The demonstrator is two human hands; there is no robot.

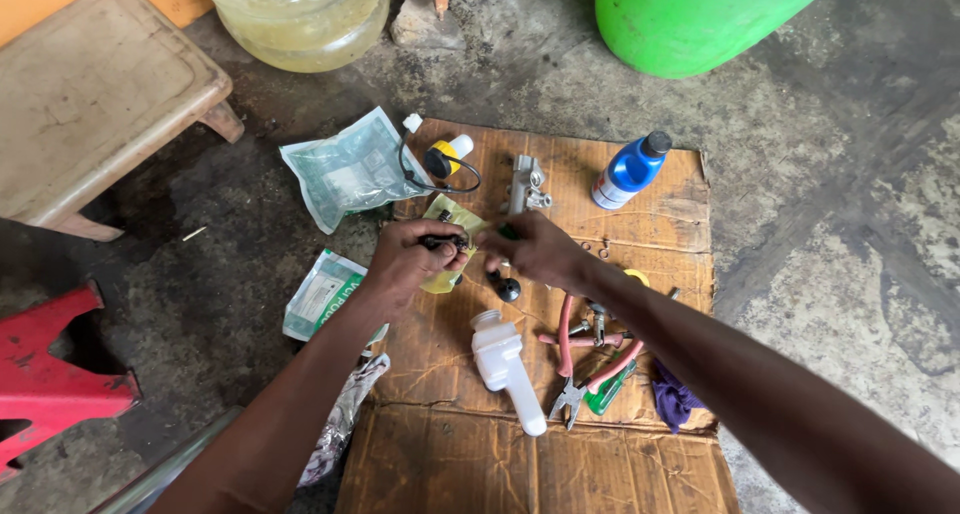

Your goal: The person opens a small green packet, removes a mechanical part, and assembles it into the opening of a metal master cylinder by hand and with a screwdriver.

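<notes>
Both hands meet over the brown cardboard sheet (640,234). Left hand (412,259) grips a small black part (443,242), mostly hidden. Right hand (535,249) pinches something unclear.

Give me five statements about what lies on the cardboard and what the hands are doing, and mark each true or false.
1. The blue bottle lies on the cardboard. True.
2. The left hand grips the pliers. False: the pliers lie untouched on the cardboard; the left hand holds a small black part.
3. The white plastic reservoir lies near the pliers. True.
4. The right hand rests on the red stool. False: it is raised over the cardboard, close to the left hand.
5. The green container stands on the cardboard. False: it stands on the floor beyond it.
</notes>
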